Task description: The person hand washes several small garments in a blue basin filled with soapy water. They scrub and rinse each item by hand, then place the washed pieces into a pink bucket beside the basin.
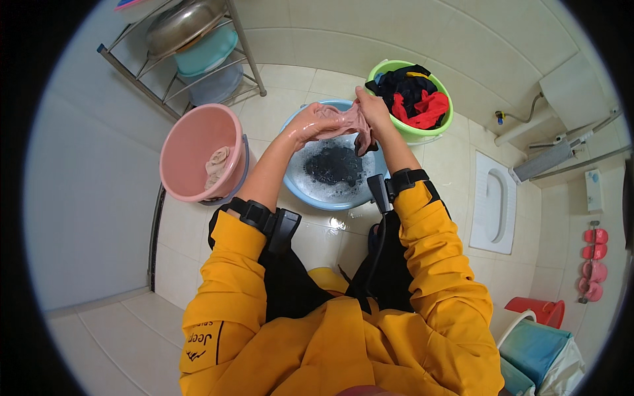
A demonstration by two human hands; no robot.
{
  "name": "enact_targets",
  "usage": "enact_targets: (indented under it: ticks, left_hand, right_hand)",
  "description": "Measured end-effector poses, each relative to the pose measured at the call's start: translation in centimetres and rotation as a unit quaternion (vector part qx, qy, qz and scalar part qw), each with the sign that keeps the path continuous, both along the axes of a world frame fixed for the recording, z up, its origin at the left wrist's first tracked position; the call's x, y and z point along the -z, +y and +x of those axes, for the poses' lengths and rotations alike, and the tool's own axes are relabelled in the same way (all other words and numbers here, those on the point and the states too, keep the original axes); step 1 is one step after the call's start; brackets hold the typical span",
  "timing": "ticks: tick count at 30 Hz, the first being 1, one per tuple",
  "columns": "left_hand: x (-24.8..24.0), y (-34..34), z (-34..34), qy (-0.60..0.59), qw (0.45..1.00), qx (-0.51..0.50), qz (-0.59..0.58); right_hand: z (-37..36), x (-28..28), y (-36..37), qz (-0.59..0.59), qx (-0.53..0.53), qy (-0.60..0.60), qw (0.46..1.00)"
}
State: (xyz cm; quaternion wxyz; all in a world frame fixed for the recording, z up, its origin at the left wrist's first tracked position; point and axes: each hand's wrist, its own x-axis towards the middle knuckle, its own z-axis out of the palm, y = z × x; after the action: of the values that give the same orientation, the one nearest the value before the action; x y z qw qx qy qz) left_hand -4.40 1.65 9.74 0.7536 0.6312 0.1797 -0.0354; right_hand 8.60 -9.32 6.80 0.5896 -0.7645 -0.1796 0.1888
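Note:
A small, wet pink garment [349, 121] is stretched between my two hands over a light blue basin [328, 204]. My left hand [309, 124] is closed on its left end, and my right hand [374, 111] grips the right end. A loose end hangs below my right hand, with a dark patch at its tip. Whether it is a sock or another piece of clothing, I cannot tell. Dark, soapy water [335, 166] with white suds along its edge fills the basin.
At left stands a pink bucket [173, 155] holding a pale garment [216, 165]. A green bucket [451, 119] of dark and red clothes [422, 105] is beyond my right hand. A metal rack [254, 72] with basins, a squat toilet [494, 201] and a red bucket [538, 309] surround the tiled floor.

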Motion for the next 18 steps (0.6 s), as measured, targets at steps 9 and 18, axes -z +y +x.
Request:
enact_targets:
  ticks: [9, 18]
  left_hand:
    - [1.7, 1.2, 0.0, -0.106, 0.979, -0.091, -0.146]
    - [1.1, 3.3, -0.6, -0.201, 0.910, -0.177, -0.315]
  right_hand:
    - [-1.4, -0.5, -2.0, 0.159, -0.217, 0.294, 0.917]
    - [-0.6, 0.0, -3.0, 0.078, -0.251, 0.218, 0.940]
